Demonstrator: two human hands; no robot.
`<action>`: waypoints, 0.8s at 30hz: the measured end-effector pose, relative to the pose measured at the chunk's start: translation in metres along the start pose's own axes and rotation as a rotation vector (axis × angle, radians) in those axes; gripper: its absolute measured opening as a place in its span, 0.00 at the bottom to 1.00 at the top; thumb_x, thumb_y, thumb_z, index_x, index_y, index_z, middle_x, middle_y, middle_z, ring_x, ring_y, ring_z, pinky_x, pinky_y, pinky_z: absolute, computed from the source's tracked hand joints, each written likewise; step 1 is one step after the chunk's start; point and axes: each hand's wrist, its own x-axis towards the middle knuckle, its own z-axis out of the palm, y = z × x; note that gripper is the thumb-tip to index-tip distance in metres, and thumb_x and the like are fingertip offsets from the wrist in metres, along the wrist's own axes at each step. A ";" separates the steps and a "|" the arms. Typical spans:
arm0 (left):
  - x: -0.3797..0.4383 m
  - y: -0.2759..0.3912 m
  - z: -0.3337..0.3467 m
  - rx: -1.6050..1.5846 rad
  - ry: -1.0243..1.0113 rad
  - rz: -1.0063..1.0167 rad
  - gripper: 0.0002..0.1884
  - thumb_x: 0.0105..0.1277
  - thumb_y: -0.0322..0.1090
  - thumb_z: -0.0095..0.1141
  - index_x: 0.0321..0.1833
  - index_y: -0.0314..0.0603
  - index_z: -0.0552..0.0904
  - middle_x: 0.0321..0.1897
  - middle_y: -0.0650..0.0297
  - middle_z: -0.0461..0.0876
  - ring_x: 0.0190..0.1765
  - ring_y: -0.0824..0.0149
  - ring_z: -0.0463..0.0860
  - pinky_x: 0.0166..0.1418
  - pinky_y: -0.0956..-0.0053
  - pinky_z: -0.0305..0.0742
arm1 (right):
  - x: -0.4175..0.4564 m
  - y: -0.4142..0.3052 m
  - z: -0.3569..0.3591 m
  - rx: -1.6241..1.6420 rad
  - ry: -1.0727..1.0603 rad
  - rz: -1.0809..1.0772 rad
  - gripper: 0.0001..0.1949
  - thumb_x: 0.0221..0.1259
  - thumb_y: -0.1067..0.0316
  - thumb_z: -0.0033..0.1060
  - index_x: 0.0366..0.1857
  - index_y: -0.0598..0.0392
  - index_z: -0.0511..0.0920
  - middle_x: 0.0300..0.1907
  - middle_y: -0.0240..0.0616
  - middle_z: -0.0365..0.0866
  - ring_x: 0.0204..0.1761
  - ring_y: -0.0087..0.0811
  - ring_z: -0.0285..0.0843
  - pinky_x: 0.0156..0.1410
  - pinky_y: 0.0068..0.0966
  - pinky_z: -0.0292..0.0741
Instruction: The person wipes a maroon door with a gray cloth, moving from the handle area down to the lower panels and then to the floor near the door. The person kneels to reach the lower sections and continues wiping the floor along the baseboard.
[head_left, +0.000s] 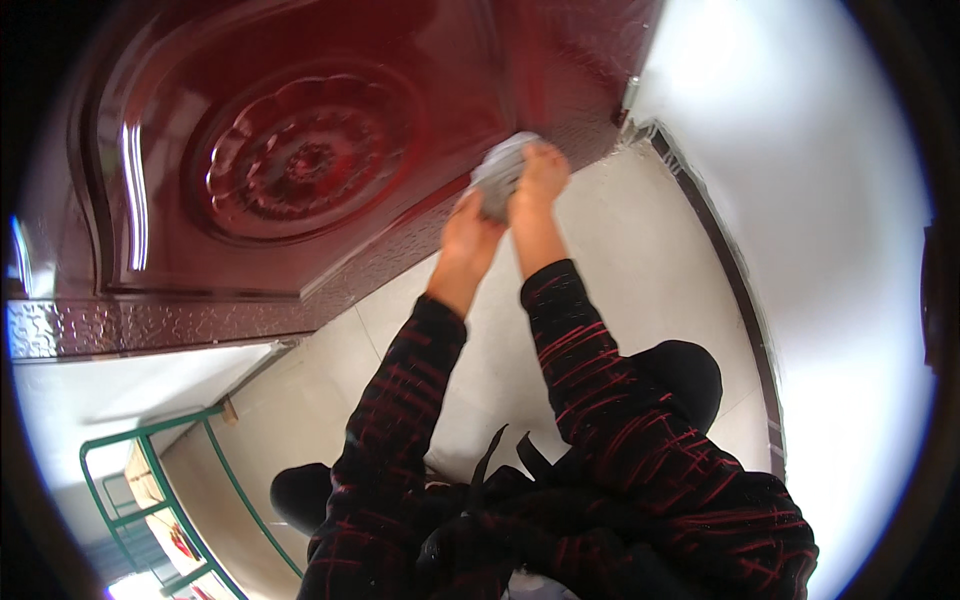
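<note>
Both hands are stretched out in front of me around a grey, folded cloth (501, 169), blurred by motion. My left hand (472, 229) grips its lower left side, and my right hand (540, 176) holds its right side. Behind the cloth is a glossy dark red door (442, 97) with an embossed round flower panel (311, 161) and a textured border. The cloth lies near the door's lower edge in the picture; whether it touches the surface I cannot tell.
Pale floor tiles (622, 247) spread below me. A white wall (832, 247) with a dark skirting strip (731, 262) runs along the right, and a door hinge (630, 94) shows near the corner. At lower left stands a green metal bunk-bed frame (169, 487).
</note>
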 end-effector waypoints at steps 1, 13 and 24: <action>0.018 -0.009 0.013 -0.052 -0.003 -0.037 0.18 0.83 0.39 0.43 0.66 0.36 0.74 0.63 0.56 0.80 0.63 0.57 0.80 0.69 0.57 0.75 | 0.014 -0.015 -0.001 -0.015 0.010 -0.025 0.11 0.58 0.75 0.64 0.45 0.63 0.78 0.43 0.39 0.82 0.39 0.32 0.79 0.48 0.29 0.78; -0.053 0.042 -0.135 -0.064 0.302 0.020 0.23 0.84 0.42 0.33 0.72 0.33 0.67 0.71 0.53 0.73 0.73 0.56 0.72 0.78 0.56 0.66 | -0.149 0.071 0.022 -0.455 -0.247 -0.438 0.18 0.55 0.79 0.52 0.51 0.64 0.69 0.51 0.55 0.68 0.58 0.57 0.68 0.66 0.46 0.66; -0.096 0.073 -0.155 -0.008 0.530 0.116 0.23 0.84 0.44 0.38 0.72 0.36 0.68 0.69 0.54 0.74 0.69 0.58 0.76 0.71 0.55 0.74 | -0.196 0.091 0.026 -0.463 -0.594 0.066 0.10 0.52 0.67 0.67 0.35 0.62 0.82 0.36 0.56 0.86 0.43 0.55 0.85 0.50 0.45 0.78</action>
